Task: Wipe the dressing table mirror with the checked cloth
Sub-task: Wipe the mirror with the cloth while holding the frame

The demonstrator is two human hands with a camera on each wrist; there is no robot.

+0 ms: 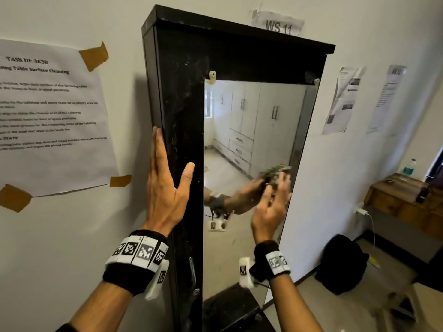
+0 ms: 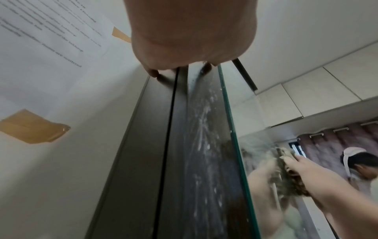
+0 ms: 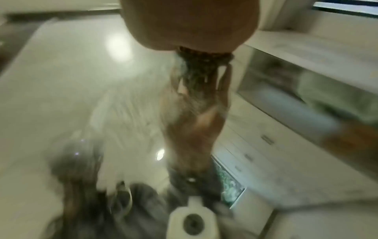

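Note:
The dressing table mirror (image 1: 239,130) is a tall glass pane set in a dusty black frame (image 1: 182,104) against the wall. My left hand (image 1: 165,188) lies flat on the frame's left side, fingers straight and thumb on the front face. My right hand (image 1: 271,207) grips the bunched checked cloth (image 1: 275,173) and presses it on the glass near the right edge, blurred by motion. The left wrist view shows the cloth (image 2: 290,176) squeezed in the right hand (image 2: 319,176) against the glass (image 2: 266,113). In the right wrist view the cloth (image 3: 200,64) sticks out under my palm (image 3: 190,24), mirrored in the glass.
A taped instruction sheet (image 1: 48,116) hangs on the wall left of the frame. More papers (image 1: 340,99) hang to the right. A wooden table (image 1: 402,202) with a bottle (image 1: 408,167) stands at right, a black bag (image 1: 340,264) on the floor. The black tabletop (image 1: 235,307) lies below.

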